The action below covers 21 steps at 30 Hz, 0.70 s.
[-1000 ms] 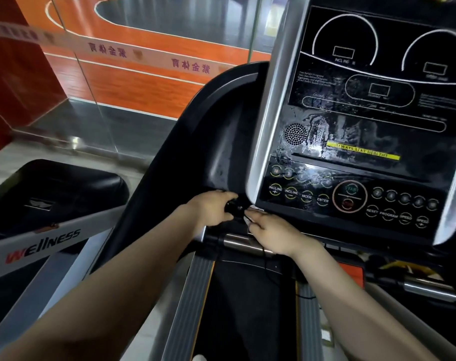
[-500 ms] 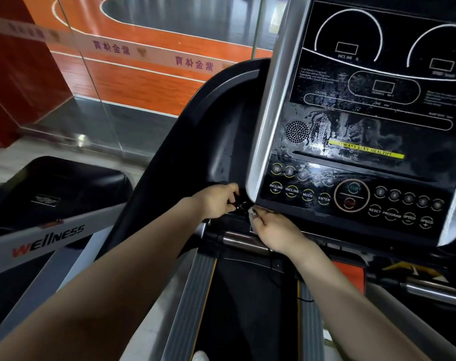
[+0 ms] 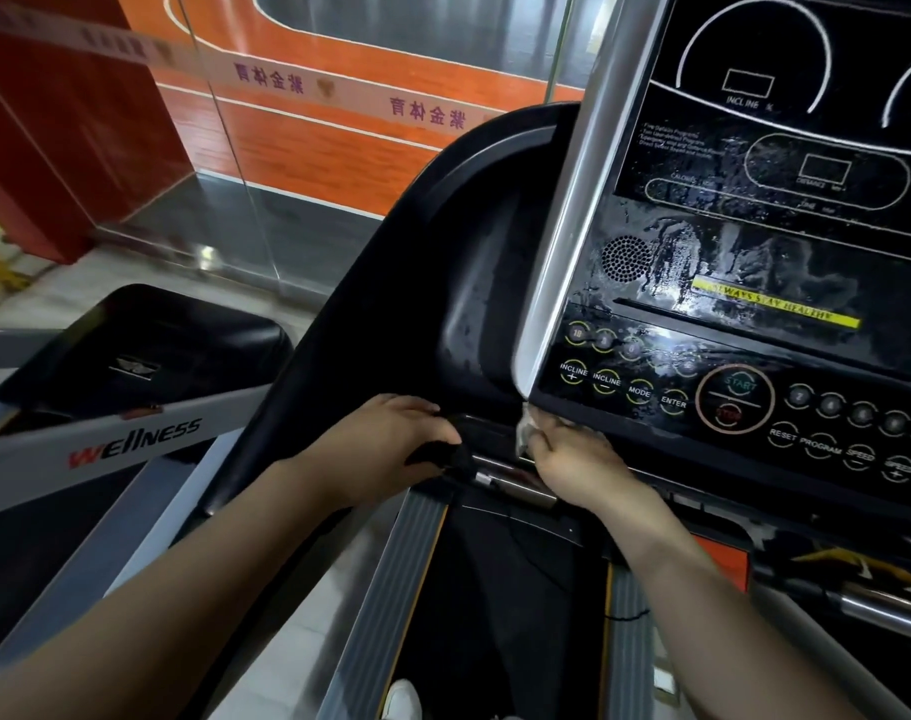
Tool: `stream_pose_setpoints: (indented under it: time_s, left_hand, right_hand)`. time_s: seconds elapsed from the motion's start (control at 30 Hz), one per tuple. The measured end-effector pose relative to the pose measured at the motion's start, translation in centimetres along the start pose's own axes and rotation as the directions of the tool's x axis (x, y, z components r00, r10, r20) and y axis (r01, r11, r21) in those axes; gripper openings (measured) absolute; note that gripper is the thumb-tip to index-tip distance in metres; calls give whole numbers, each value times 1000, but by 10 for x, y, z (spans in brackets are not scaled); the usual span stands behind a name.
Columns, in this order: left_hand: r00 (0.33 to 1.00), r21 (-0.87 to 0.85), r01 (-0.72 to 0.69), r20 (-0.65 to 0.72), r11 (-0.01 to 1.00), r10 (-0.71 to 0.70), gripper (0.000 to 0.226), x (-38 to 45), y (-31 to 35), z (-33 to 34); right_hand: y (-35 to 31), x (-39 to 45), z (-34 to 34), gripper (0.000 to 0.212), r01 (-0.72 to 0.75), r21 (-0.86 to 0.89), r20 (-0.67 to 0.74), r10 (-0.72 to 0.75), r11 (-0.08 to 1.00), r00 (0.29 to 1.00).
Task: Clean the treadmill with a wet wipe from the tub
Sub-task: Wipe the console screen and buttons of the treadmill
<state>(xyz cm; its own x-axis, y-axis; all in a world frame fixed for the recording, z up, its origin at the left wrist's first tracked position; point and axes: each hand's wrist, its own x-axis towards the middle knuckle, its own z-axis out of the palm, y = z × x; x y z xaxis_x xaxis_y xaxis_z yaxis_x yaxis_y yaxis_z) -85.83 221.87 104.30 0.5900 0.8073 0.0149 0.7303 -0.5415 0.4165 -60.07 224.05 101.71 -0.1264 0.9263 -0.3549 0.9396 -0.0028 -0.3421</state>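
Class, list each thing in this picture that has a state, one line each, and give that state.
left hand: grips the black handlebar
right hand: presses a crumpled wet wipe at the console's lower left corner
console: displays dark, panel streaked wet

Above the right hand's fingers (image 3: 544, 426), the console (image 3: 754, 252) reads INCLINE, MODE, ENTER, START, RESET, PROGRAM, SPEED and "ALWAYS STAY HEALTHY". Left of the left hand's fingers (image 3: 417, 407), a neighbouring machine (image 3: 131, 444) reads "WELLNESS".
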Motion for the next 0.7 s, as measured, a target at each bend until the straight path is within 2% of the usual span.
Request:
stream_pose_setpoints:
  time_s: [0.1,0.23,0.4,0.47,0.57,0.63,0.7]
  left_hand:
    - [996,159,-26,-81,987,39,26,-3,0,10]
    - [985,221,7,-171,975,32,32,-9,-3,20]
    - [978,261,79,-208,962,-24,41,0,7,23]
    - [975,267,77,-220,961,-17,42,2,7,23]
    - [972,295,44,-232,954,26,42,-1,1,26]
    - [968,319,41,-248,947,42,42,-3,-3,28]
    - [960,322,46,-276,946,47,40,-5,-4,31]
  right_hand:
    - [-27,22,6,46,114,70,40,-117,991,992]
    - [-60,47,5,47,218,85,113,-227,972,967]
    - [-29,32,0,42,148,100,113,-159,984,981]
    - [-24,24,-3,41,86,204,127,-114,975,985]
    - [-54,40,-3,42,86,383,135,-147,920,980]
    - [-77,57,-2,42,120,362,150,-185,924,971]
    - [-85,65,-3,40,90,351,161,-155,932,975]
